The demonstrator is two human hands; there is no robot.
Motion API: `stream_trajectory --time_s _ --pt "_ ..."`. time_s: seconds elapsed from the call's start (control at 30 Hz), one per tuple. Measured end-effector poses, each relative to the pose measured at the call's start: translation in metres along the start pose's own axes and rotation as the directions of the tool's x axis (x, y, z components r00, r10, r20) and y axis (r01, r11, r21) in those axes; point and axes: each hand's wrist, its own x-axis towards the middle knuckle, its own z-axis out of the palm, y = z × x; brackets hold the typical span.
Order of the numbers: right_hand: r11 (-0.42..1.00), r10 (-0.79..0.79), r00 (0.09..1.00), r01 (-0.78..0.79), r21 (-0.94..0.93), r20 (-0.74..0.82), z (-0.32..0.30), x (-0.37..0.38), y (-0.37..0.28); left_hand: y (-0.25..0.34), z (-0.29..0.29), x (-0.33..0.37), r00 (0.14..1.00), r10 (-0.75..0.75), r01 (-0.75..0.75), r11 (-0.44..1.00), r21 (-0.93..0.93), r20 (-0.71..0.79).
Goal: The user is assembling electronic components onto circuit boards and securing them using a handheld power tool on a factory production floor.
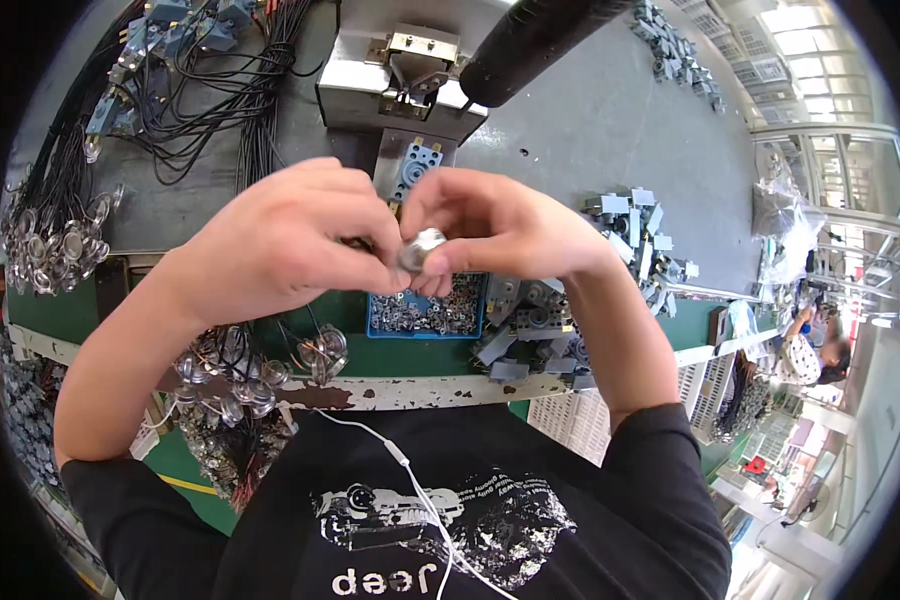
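Observation:
Over the near edge of the bench, both hands meet at chest height. My right hand (pixel 515 225) pinches a small round silver metal part (pixel 422 250) between thumb and fingers. My left hand (pixel 315 235) is closed, its thumb and fingertips pressed together against the near-left side of that part; what they grip is hidden. Just beyond the hands, a blue-grey block with a round centre and brass tabs (pixel 418 172) lies in front of a metal bench fixture (pixel 410 75). Beneath the hands sits a blue tray (pixel 425 336) of small metal pieces.
A thick black lever handle (pixel 540 50) slants over the bench. Black cables with round metal ends (pixel 60 240) heap at left, and more hang over the front edge. Blue-grey blocks (pixel 635 235) pile at right, grey metal parts (pixel 535 330) beside the tray. Another person (pixel 810 350) is far right.

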Motion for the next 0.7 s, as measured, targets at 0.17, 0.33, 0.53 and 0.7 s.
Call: stream_trajectory --time_s 0.17,0.33,0.53,0.7 --pt "0.987 0.116 0.990 -0.106 -0.122 0.082 0.007 0.004 -0.008 0.001 0.006 -0.010 0.996 -0.008 0.008 1.000 -0.004 0.083" --pt "0.423 -0.525 0.786 -0.091 -0.902 -0.326 0.024 -0.003 0.014 0.013 0.014 -0.017 0.976 -0.207 0.203 0.977 0.060 0.073" --pt "0.304 -0.549 0.805 -0.058 -0.951 -0.225 0.011 0.004 0.022 0.017 0.004 -0.014 0.974 -0.218 0.211 0.972 0.099 0.067" --pt "0.259 -0.591 0.746 -0.184 -0.948 -0.306 0.026 0.002 0.027 0.019 0.002 -0.007 0.971 -0.235 0.228 0.967 0.118 0.047"
